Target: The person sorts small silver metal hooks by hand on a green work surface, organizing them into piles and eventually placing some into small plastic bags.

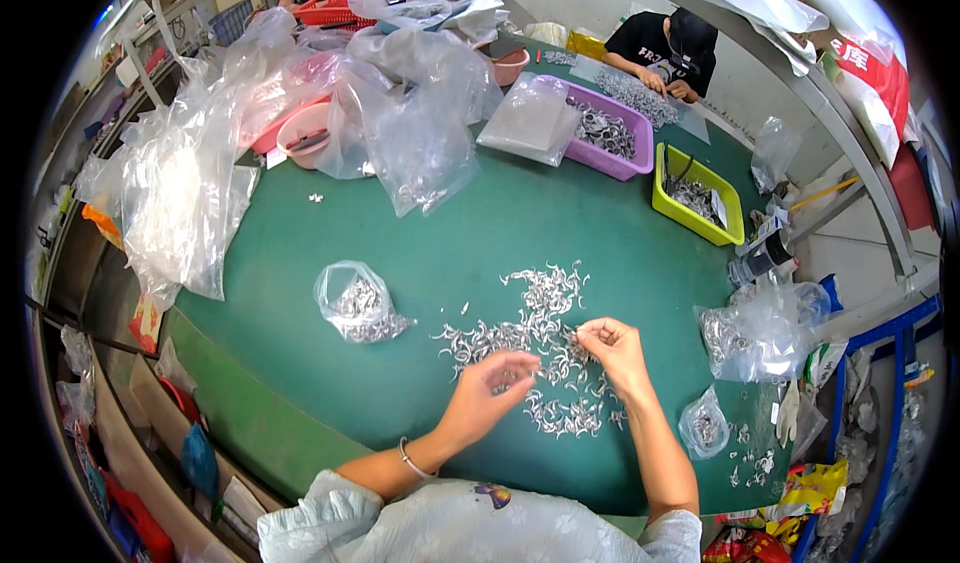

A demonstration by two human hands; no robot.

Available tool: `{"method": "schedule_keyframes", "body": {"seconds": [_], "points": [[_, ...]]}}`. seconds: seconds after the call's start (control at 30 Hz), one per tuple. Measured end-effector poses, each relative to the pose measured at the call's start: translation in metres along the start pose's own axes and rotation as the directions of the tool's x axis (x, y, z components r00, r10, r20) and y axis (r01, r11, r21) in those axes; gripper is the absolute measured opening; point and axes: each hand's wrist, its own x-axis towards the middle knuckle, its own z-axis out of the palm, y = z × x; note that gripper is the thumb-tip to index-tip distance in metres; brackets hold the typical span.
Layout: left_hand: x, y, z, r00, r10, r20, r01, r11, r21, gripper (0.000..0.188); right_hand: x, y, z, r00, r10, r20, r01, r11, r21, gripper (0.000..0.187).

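Head view: a worker's right hand point(615, 348) pinches thumb and forefinger narrowly at the three o'clock side of scattered curved metal pieces point(548, 328) on a green table point(300, 223); whether one is held cannot be told. The left hand point(480, 400) curves loosely, thumb apart, at seven o'clock. Beyond the right hand, a yellow-green bin point(690, 217) stands at one o'clock, a purple bin point(608, 163) at twelve.

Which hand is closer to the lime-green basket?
Right. The right hand is below and left of the lime-green basket; the left hand is farther left and lower.
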Motion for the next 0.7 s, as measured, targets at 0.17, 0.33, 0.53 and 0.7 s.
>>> {"method": "schedule_keyframes", "body": {"seconds": [0.17,0.33,0.53,0.7], "points": [[-0.004,-0.015,-0.019,0.991,-0.130,0.004,0.130,0.991,0.036,0.026,0.092,-0.004,-0.024,0.999,-0.012,-0.049,0.015,0.999,0.042,0.008],[-0.001,-0.020,-0.015,0.988,-0.154,0.027,0.154,0.988,0.002,0.025,0.213,-0.085,-0.064,0.901,-0.265,-0.344,0.341,0.922,0.184,0.038],[-0.001,-0.032,-0.018,0.997,-0.079,0.027,0.073,0.984,0.160,0.025,0.169,-0.016,-0.041,0.957,-0.288,-0.035,0.281,0.950,-0.136,0.035],[-0.006,-0.032,-0.019,0.975,0.166,0.148,-0.223,0.710,0.668,0.030,0.029,-0.007,-0.014,0.929,-0.228,0.291,0.366,0.685,-0.631,0.042]]}}
